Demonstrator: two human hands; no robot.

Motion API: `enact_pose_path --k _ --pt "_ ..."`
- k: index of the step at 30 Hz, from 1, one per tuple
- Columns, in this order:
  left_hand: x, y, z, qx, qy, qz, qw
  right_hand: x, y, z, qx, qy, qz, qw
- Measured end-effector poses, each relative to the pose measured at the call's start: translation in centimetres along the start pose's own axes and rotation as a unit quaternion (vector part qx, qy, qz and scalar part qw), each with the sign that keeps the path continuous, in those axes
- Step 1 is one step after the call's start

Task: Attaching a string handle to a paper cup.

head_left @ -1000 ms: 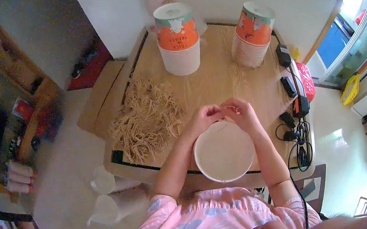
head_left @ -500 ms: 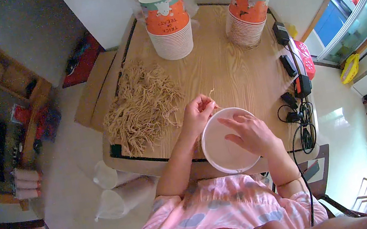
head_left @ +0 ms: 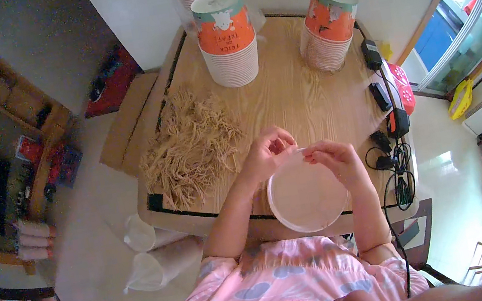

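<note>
A white round paper bucket point(head_left: 309, 199) is at the table's near edge in front of my chest, its open mouth toward me. At its far rim my left hand point(head_left: 271, 151) pinches thumb and fingers together, on the tan cord whose end showed earlier; the fingers now mostly hide it. My right hand point(head_left: 337, 160) reaches over the same rim from the right, fingertips drawn together close to the left ones. What they grip is too small to make out. A loose heap of cut tan cords point(head_left: 190, 149) lies left of my left hand.
Two stacks of nested paper buckets, a left stack point(head_left: 227, 39) and a right stack point(head_left: 330, 26), stand upside down at the table's back. Power adapters point(head_left: 397, 122) and a coiled black cable point(head_left: 403, 169) lie along the right edge. A cardboard box point(head_left: 127, 127) is beyond the left edge.
My right hand has moved from above the bucket's mouth to its far rim, and its spread fingers have closed. The cord end by my left hand no longer shows.
</note>
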State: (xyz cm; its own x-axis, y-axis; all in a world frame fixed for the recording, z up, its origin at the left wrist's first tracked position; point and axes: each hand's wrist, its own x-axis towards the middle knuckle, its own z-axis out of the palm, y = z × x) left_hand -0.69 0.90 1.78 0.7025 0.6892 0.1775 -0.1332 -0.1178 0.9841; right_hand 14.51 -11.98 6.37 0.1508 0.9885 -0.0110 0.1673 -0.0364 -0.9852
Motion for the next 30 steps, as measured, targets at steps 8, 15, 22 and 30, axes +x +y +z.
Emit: enact_pose_path --k 8,15,22,30 --pt "-0.5 2.8 1.0 0.154 -0.072 0.112 0.979 1.1 1.7 -0.7 0.158 0.074 -0.011 0.985" --pt "0.2 0.8 1.0 0.066 -0.021 0.03 0.997 2.1 0.4 -0.5 0.196 0.086 -0.041 0.976" --pt "1.3 0.1 0.8 -0.016 0.012 -0.025 0.999 2.1 -1.0 0.3 0.119 0.057 -0.054 0.99" --pt "1.3 1.1 0.4 -0.004 -0.089 -0.013 0.996 2.9 -1.2 -0.4 0.069 0.02 -0.047 0.996"
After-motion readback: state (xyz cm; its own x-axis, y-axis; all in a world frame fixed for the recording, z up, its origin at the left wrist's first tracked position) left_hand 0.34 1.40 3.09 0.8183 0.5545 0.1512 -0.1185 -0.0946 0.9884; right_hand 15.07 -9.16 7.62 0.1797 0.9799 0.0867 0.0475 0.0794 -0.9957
